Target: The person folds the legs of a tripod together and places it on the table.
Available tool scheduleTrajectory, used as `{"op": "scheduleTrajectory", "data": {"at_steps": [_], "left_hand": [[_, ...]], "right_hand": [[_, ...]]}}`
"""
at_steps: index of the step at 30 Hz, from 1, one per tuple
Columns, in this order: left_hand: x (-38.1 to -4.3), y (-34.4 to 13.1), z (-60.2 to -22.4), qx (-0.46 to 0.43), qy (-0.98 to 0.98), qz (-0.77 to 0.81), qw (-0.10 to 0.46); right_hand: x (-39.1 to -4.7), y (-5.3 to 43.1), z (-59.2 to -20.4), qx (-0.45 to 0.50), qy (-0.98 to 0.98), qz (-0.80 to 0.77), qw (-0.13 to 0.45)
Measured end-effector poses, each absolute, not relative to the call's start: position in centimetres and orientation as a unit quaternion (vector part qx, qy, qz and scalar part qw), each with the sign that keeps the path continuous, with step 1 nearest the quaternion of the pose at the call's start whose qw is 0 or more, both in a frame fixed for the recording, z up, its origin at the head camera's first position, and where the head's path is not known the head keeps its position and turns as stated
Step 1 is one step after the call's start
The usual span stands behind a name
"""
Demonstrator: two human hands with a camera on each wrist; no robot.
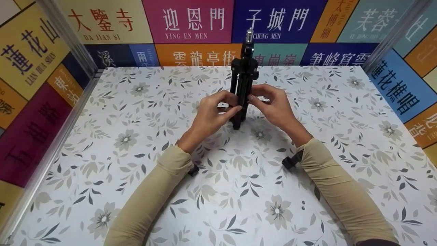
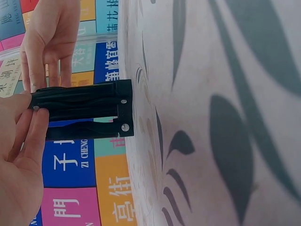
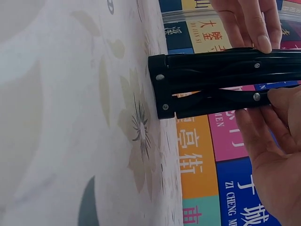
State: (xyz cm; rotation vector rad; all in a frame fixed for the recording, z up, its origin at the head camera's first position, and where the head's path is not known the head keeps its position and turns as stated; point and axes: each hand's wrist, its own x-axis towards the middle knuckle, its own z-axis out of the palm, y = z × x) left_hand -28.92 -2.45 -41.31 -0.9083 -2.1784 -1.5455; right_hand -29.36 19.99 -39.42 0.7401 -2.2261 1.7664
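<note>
A black folding stand (image 1: 244, 66), like a small light stand with a silver tip, stands upright near the back middle of the table. Its legs are folded close together. From the left, my left hand (image 1: 211, 111) pinches a leg between thumb and fingers. On the other side my right hand (image 1: 276, 106) pinches another leg at about the same height. Both wrist views show the stand's leg ends (image 2: 124, 108) at the tabletop, with rivets in the dark metal legs (image 3: 202, 70). The head view hides part of the legs behind the fingers.
The white table (image 1: 143, 191) has a grey leaf and flower print. Coloured panels with lettering (image 1: 193, 20) rise behind it and at both sides. Clear strips (image 1: 73, 44) run along the corners. A black wrist device (image 1: 291, 162) shows beneath the right sleeve.
</note>
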Motion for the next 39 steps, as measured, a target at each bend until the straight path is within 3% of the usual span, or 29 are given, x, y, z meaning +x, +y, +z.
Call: {"op": "scheduleTrajectory", "data": {"at_steps": [20, 39], "left_hand": [[-26.8, -1.7, -39.2, -0.31, -0.761, -0.548, 0.16], [-26.9, -2.0, -39.2, -0.295, -0.759, -0.563, 0.138]], "right_hand": [[-29.1, 20.1, -39.4, 0.248, -0.756, 0.597, 0.1], [-29.4, 20.3, -39.5, 0.244, -0.805, 0.541, 0.025]]}}
